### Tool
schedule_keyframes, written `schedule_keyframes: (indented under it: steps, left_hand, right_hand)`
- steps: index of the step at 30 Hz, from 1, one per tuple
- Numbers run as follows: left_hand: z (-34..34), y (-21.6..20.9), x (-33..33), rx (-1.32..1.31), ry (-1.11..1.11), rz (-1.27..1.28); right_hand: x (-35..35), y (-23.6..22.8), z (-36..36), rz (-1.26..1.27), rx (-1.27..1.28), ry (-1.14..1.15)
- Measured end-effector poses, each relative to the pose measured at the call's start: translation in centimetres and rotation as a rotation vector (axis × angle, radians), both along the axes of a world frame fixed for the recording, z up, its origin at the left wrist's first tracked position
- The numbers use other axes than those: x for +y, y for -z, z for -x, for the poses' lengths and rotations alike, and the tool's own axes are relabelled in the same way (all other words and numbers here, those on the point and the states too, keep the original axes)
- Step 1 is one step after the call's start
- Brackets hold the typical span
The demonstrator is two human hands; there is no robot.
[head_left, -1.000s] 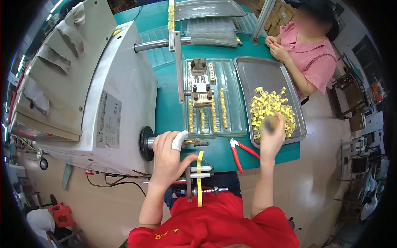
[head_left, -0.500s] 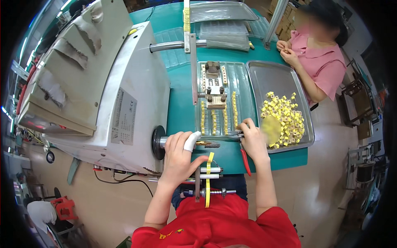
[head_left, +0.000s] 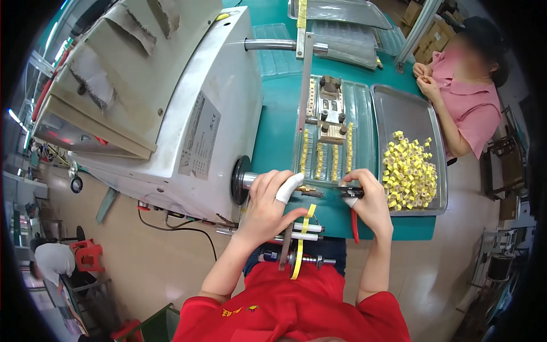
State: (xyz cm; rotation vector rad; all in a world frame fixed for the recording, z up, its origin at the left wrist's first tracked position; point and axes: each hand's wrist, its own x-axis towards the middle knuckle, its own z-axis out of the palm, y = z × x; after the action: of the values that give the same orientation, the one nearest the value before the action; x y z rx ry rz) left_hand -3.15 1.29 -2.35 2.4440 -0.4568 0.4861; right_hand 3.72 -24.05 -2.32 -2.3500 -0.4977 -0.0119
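My left hand (head_left: pixel 268 202) has its fingers curled over the metal spindle (head_left: pixel 249 180) of the machine, a white finger cot on one fingertip. Its thumb reaches toward a strip of yellow tape (head_left: pixel 304 231) running over white rollers (head_left: pixel 307 227). Past my fingers the spindle's brass-coloured tip (head_left: pixel 307 189) sticks out, with a dark end. My right hand (head_left: pixel 371 199) grips pliers (head_left: pixel 354 223) with red handles, their dark jaws near that tip. A white cover also shows on a right finger.
The white-cased machine (head_left: pixel 228 80) stands left. A clear plastic tray (head_left: pixel 364 137) holds rows of small yellow-wrapped blocks under a metal fixture (head_left: pixel 332 132). Right of it, a steel tray (head_left: pixel 399 105) carries a heap of yellow blocks (head_left: pixel 407 176). A person in pink (head_left: pixel 464 108) sits beyond.
The view has shifted, so the scene sits further right. My right hand has changed its hold on the pliers, their jaws now nearer the spindle tip. A yellow blur over the steel tray is gone.
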Motion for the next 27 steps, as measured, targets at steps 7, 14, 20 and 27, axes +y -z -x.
schedule_keyframes:
  steps: [7,14,20,27]
  left_hand:
    - [0.0,0.1,0.0,0.017,-0.002,-0.003]
    - [-0.1,0.3,-0.1,0.036,-0.003,-0.018]
    - [-0.1,0.3,-0.3,0.067,-0.009,-0.032]
    - [-0.3,0.2,-0.2,0.007,-0.025,-0.059]
  right_hand:
    - [3.8,0.2,1.3,-0.452,0.257,-0.119]
    - [4.2,0.5,0.9,-0.481,0.185,-0.142]
    - [5.3,0.7,0.8,-0.464,0.108,-0.202]
    - [5.6,-0.3,1.7,-0.56,0.272,-0.026]
